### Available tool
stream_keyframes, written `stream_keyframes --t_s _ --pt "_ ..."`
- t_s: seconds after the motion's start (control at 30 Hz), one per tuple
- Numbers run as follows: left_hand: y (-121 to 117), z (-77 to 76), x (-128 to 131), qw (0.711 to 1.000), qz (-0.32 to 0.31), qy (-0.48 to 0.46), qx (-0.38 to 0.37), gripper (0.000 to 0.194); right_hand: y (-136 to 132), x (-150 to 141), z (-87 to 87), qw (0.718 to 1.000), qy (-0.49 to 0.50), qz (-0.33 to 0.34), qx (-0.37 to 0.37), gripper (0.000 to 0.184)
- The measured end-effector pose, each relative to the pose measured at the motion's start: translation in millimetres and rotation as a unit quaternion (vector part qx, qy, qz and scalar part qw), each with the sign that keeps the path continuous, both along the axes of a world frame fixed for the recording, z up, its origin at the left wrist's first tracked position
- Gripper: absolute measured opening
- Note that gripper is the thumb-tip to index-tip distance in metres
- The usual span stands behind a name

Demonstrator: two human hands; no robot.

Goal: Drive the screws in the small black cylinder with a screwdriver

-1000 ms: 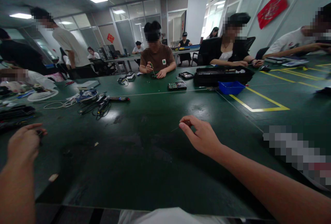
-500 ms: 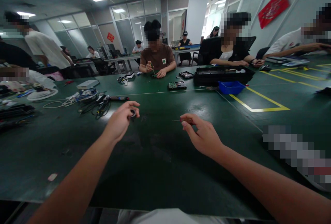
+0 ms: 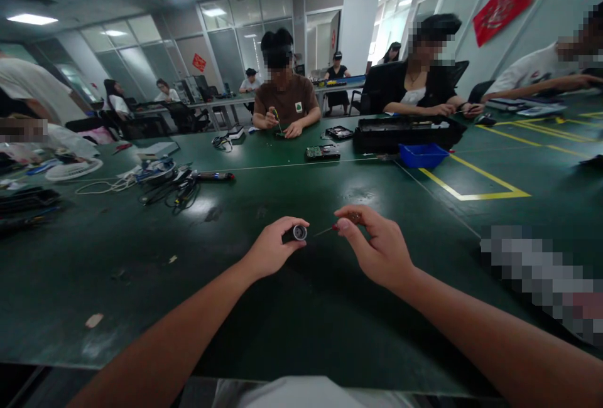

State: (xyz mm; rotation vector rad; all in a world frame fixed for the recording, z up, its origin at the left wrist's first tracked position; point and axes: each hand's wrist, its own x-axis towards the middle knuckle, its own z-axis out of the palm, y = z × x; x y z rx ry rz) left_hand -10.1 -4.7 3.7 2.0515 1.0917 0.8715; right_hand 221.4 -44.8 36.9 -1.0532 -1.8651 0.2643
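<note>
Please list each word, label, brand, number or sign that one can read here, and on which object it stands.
No text is readable.
Red banner, right wall: marks too blurred.
Small red sign, back wall: too small.
White patch on the brown shirt: green emblem, no readable letters.
Round dark piece in the left hand, thin tool in the right hand: no readable lettering.

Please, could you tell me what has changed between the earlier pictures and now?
The left hand moved from the far left to the middle, close to the right hand, bringing the dark round part. The standing person at the left moved further left, now partly out of view. Nothing was visibly let go. The right hand still holds the thin tool; the blue tray stayed in place.
</note>
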Motion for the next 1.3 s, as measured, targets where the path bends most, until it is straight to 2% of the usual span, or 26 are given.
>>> stream_keyframes --t_s 0.1,0.2,0.27,0.37,0.6,0.73,0.83,0.9,1.03,1.13,1.2,1.3 --pt "0.1 3.6 -1.2 1.000 0.011 0.012 0.022 0.037 1.1 1.5 -4.7 0.999 0.028 0.013 -0.014 0.021" --pt "-1.6 6.0 -0.7 0.999 0.030 0.014 -0.001 0.041 1.7 1.4 -7.0 0.999 0.019 0.026 -0.021 0.021" --pt "-2.4 6.5 -0.7 0.999 0.030 0.015 -0.005 0.038 1.8 0.6 -6.6 0.999 0.005 0.026 -0.024 0.020" --pt "-2.3 5.5 -1.6 1.000 0.018 0.016 0.004 0.032 2.0 -0.9 -4.6 0.999 -0.005 0.016 -0.027 0.020" --pt "-0.8 -0.6 -3.6 0.999 0.032 0.030 0.008 0.039 2.1 -2.1 -2.6 0.999 -0.009 0.000 -0.036 0.021" --pt "-0.5 -3.0 -5.3 0.998 0.035 0.038 0.030 0.040 2.0 -1.6 -0.8 0.999 -0.035 -0.040 0.004 0.022" --pt "-0.2 -3.4 -6.1 0.997 0.033 0.047 0.047 0.040 3.4 -1.0 0.3 0.994 -0.066 -0.078 0.041 0.040" --pt "-0.1 -3.0 -6.2 0.996 0.031 0.056 0.054 0.040 4.3 -0.8 0.5 0.992 -0.079 -0.084 0.052 0.045" --pt "0.0 -2.5 -6.8 0.996 0.035 0.058 0.058 0.039 3.7 -0.9 0.9 0.994 -0.090 -0.044 0.049 0.029" --pt "0.7 -2.9 -8.1 0.996 0.042 0.051 0.056 0.040 2.5 -0.7 0.5 0.995 -0.092 0.016 0.041 0.012" --pt "1.1 -3.0 -8.7 0.996 0.044 0.050 0.054 0.040 2.0 -0.1 0.2 0.993 -0.103 0.049 0.038 0.013" --pt "1.0 -2.8 -8.7 0.996 0.044 0.057 0.053 0.041 1.6 0.3 0.6 0.991 -0.120 0.059 0.021 0.015"
